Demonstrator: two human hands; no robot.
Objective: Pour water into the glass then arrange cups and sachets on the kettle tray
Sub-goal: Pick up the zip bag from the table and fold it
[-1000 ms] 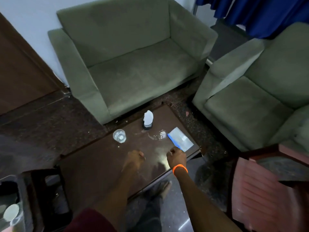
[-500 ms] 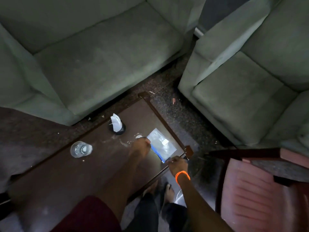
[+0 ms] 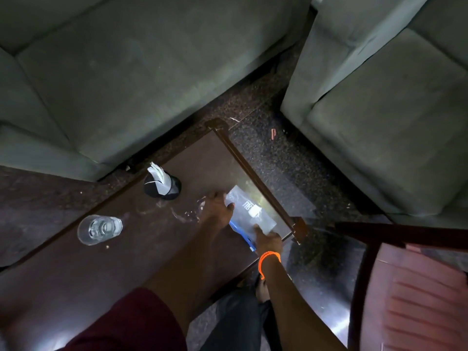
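Your left hand (image 3: pixel 218 208) pinches the far-left edge of the clear packet (image 3: pixel 249 214), fingers curled onto the plastic. Your right hand (image 3: pixel 268 241) presses a fingertip on its near corner; the other fingers cannot be made out, so whether that grip is closed on the packet cannot be told. The packet lies flat on the dark wooden surface (image 3: pixel 101 269), just inside its right rim, with a blue strip along its near edge. Just left of your left grip, spilled water (image 3: pixel 186 216) glistens on the wood. Beyond it stands a dark cup (image 3: pixel 162 186) stuffed with white paper. Farther left of the grip, well apart, sits the glass (image 3: pixel 99 228) with water in it. Past the surface a green sofa (image 3: pixel 121 79) fills the far side, a second green armchair (image 3: pixel 385 117) stands to the right of your grip across the speckled floor (image 3: pixel 268 158), and a red-cushioned chair (image 3: pixel 415 295) is near right.
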